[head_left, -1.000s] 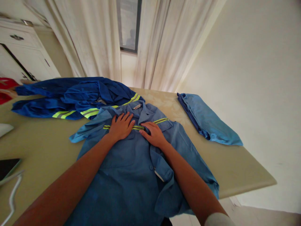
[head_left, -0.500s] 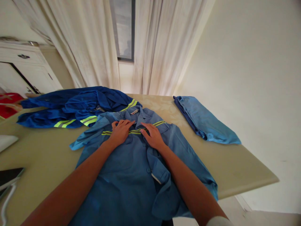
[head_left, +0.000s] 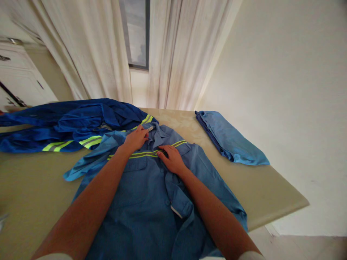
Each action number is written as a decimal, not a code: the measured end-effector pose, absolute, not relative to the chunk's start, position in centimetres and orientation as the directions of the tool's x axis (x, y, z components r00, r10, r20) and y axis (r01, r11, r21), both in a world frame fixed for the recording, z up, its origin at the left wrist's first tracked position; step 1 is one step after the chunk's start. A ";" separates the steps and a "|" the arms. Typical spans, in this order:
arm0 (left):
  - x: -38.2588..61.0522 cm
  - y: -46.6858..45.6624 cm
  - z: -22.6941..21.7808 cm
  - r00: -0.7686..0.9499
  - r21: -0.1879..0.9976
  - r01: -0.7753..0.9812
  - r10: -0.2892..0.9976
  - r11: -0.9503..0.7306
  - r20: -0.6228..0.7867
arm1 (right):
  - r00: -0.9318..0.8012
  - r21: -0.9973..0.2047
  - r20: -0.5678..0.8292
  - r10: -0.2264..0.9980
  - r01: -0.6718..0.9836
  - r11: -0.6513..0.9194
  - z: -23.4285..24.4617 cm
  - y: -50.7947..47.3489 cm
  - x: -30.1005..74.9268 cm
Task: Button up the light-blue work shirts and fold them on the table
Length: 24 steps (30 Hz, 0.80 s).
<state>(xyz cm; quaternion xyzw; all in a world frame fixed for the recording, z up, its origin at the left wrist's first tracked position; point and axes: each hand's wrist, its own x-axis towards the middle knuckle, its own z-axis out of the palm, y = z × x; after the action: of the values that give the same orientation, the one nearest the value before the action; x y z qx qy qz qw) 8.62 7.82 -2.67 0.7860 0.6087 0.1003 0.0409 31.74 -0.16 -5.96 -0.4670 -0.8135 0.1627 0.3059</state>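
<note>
A blue-grey work shirt (head_left: 132, 213) with thin yellow stripes across the chest lies front up along the table. At its collar (head_left: 162, 135), my left hand (head_left: 137, 139) is closed on the left-hand side, fingers curled by the neck label. My right hand (head_left: 172, 158) rests on the chest just below the collar, by the front opening, its fingers stretched out and thumb apart. One shirt sleeve spreads out to the left. The other runs down the right side, partly behind my right forearm.
Dark blue clothing (head_left: 78, 119) with wide reflective bands lies heaped at the back left, touching the shirt. A folded light blue garment (head_left: 233, 139) sits near the table's (head_left: 282, 196) right edge. Curtains (head_left: 94, 47) and a wall stand behind; a white cabinet (head_left: 24, 76) is at left.
My left hand has moved up and back from the chest stripe to the collar and closed on it. My right hand stays on the chest. The view has shifted slightly to the right.
</note>
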 end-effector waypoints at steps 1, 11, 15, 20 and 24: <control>8.3 8.0 -2.9 0.206 0.204 0.951 0.969 -0.232 0.139 | -0.374 -0.551 0.347 0.860 0.661 0.510 -5.9 -0.2 31.7; 6.6 8.6 -2.8 0.132 0.157 0.973 0.963 -0.171 0.235 | -0.342 -0.575 0.339 0.876 0.662 0.481 -6.0 0.0 31.6; 7.1 7.9 -3.1 0.126 0.131 0.980 0.977 -0.149 0.172 | -0.342 -0.580 0.331 0.879 0.661 0.476 -6.2 0.1 31.7; 7.8 7.6 -0.8 0.193 0.176 0.950 0.928 -0.258 0.318 | -0.303 -0.492 0.275 0.912 0.771 0.404 -6.1 -0.3 31.3; 7.8 7.4 1.5 0.194 0.181 0.938 0.880 -0.296 0.433 | -0.137 -0.440 0.209 0.968 0.871 0.218 -6.2 -2.3 30.2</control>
<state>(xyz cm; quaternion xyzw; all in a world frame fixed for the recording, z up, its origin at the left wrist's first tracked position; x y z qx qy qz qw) 7.77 7.37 1.46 0.7702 0.5901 0.2341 -0.0616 30.16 -2.29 -6.23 -0.6161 -0.7463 0.1066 0.2281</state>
